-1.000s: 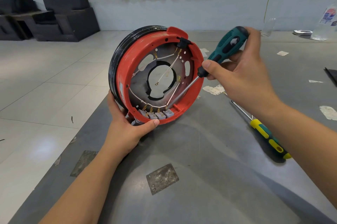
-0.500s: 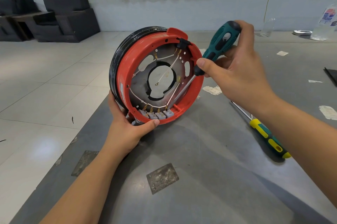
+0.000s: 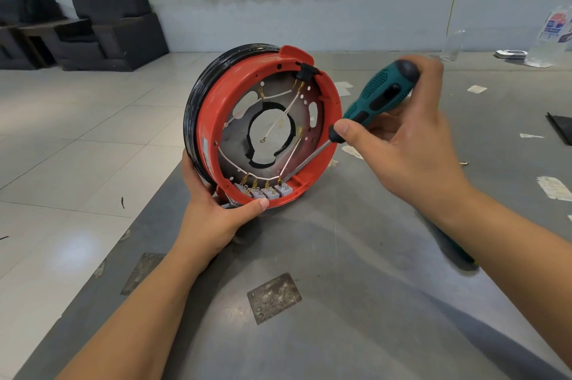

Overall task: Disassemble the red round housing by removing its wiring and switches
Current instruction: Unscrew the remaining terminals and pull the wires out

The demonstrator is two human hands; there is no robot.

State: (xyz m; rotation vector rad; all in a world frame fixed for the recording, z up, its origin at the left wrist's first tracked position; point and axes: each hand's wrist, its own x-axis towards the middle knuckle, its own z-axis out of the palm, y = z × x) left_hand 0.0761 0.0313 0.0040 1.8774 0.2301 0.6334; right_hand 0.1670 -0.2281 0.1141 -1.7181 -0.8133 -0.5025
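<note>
Left hand (image 3: 213, 218) was clamped on the lower rim of the red housing (image 3: 210, 119), thumb over the edge next to the switches (image 3: 264, 190); right hand (image 3: 399, 138) was closed round the green screwdriver (image 3: 376, 94), forefinger on the collar. Housing stood on edge at frame centre, bottom on the near-left part of the grey table (image 3: 356, 302), open side facing the camera. Shaft ran down-left across the rim, tip at the rightmost of four grey switches; actual contact too small to confirm.

Handling, my read: plastic shell stiff and light, black cable coil (image 3: 193, 107) behind adds weight, so it wants to roll. Hold the rim, not the inner plate. White wires (image 3: 289, 111) thin, brass spade terminals would bend; pry at the switch body, not the leads.

Around it: a second screwdriver, mostly hidden under the right forearm at right. Clear bottle (image 3: 551, 36) upper right, paper scraps right, dark sofas (image 3: 114, 26) upper left. Only the wires crossing the plate obstructed the tip.
</note>
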